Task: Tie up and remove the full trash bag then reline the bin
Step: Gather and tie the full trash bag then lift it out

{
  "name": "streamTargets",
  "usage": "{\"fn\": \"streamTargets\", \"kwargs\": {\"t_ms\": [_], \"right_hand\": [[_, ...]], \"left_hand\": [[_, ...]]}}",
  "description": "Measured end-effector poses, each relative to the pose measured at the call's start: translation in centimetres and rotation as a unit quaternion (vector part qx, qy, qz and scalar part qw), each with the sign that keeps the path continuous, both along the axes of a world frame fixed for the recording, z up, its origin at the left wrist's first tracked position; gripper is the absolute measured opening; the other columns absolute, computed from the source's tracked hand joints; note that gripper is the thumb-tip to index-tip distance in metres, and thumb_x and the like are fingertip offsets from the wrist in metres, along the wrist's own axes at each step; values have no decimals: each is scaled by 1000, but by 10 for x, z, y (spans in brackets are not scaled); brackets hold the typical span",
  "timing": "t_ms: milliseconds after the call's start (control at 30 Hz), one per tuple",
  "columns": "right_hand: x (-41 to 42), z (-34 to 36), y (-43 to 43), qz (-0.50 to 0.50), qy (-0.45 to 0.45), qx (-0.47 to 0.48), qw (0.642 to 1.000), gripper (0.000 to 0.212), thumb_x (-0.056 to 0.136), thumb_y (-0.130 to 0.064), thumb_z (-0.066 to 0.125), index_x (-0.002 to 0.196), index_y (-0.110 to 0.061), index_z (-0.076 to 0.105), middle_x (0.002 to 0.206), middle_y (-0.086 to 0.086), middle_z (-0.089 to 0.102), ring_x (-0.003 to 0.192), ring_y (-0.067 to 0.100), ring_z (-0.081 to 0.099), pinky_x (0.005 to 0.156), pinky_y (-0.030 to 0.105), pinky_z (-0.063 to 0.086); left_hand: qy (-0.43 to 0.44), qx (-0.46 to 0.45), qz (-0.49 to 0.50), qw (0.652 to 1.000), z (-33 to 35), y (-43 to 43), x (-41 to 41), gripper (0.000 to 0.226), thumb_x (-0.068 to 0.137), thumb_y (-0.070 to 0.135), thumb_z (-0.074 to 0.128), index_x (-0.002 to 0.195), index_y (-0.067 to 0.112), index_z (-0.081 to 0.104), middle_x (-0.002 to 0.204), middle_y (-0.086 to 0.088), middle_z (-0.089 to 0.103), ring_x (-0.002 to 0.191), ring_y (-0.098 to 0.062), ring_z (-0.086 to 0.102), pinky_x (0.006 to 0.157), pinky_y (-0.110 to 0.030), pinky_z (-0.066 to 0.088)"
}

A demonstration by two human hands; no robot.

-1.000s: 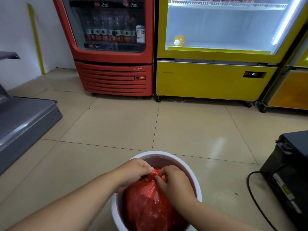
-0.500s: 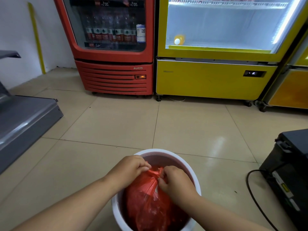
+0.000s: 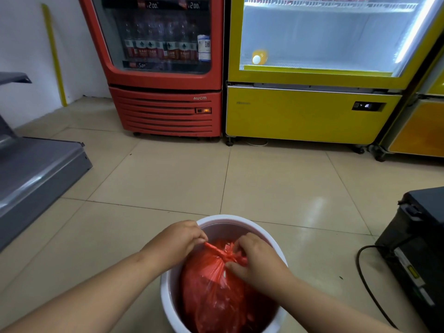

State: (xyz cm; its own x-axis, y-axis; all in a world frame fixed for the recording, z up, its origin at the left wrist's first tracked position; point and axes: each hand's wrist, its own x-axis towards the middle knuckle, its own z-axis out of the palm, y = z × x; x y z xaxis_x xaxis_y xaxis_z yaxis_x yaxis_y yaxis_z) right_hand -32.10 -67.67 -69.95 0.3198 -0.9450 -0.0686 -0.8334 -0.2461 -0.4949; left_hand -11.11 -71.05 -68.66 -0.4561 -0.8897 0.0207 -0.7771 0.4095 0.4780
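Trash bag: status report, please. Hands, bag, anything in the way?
Left hand and right hand both pinching the bag's gathered neck. Red trash bag sits inside the white bin. Nothing blocking the lift.

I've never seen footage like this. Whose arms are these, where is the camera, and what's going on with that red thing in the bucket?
There is no machine here: a person wears a wide-angle camera on the head, so you look down along their own arms. On the tiled floor stands a white bin with a full red trash bag inside. The left hand pinches a twisted strand of the bag's mouth, and the right hand grips the gathered neck; they appear to be tying it shut. Behind stand a red drinks fridge and a yellow fridge.
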Motion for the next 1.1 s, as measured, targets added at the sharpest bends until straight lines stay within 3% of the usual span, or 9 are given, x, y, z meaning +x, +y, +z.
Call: {"fn": "streamTargets", "kwargs": {"t_ms": [100,267,367,400,467,533,667,767,1100], "right_hand": [[6,7,-11,48,41,19,998,74,72,-58,57,136,-24,44,132,-3,50,125,15,44,107,27,32],[20,22,-22,128,148,21,980,35,83,-35,64,111,-14,66,112,9,64,109,27,55,92,35,40],[21,22,-24,137,160,54,976,28,84,-28,64,105,-10,66,111,12,63,107,29,56,88,35,43],[21,22,-25,138,159,62,976,28,84,-26,64,107,-10,65,113,12,63,107,29,56,88,35,43],[21,20,-27,135,144,73,978,27,84,-25,64,107,-11,64,114,11,63,106,29,57,88,35,43],[21,19,-28,128,128,88,980,25,84,-24,64,105,-11,63,112,10,64,105,29,58,85,34,43],[20,21,-27,132,122,110,978,11,85,-25,63,84,-19,54,97,9,62,86,23,52,73,29,37],[19,29,-28,133,117,121,977,29,84,-25,62,66,-24,40,85,2,54,79,21,50,71,32,41],[12,109,-35,159,96,131,974,24,84,-29,63,71,-16,48,70,0,47,69,20,45,54,25,31]], "left_hand": [[4,21,1,1000,9,0,-2,44,80,37,42,103,15,72,102,-3,68,96,-7,57,82,-7,31],[36,1,81,996,13,2,-1,33,91,25,57,123,20,59,116,4,60,104,-8,55,84,-3,32],[-6,82,256,963,3,3,10,54,87,31,60,136,15,44,131,-7,52,118,-21,52,98,-27,40],[-8,146,286,947,0,5,14,50,85,31,62,130,13,49,125,-10,56,112,-24,56,93,-30,43],[61,255,299,917,-4,9,20,11,84,25,62,90,17,68,87,-9,64,75,-21,61,70,-27,45],[119,293,309,897,-7,10,25,18,85,15,62,67,16,66,70,-6,62,60,-18,56,58,-24,46],[172,324,325,872,-11,7,28,8,85,8,64,79,7,70,75,-11,67,60,-18,62,55,-26,52],[185,322,328,868,-14,6,26,8,84,6,65,88,4,70,77,-12,69,60,-18,64,49,-24,51],[188,362,341,847,-5,6,24,5,79,8,68,75,10,71,71,-9,69,57,-17,63,50,-22,50]]}}
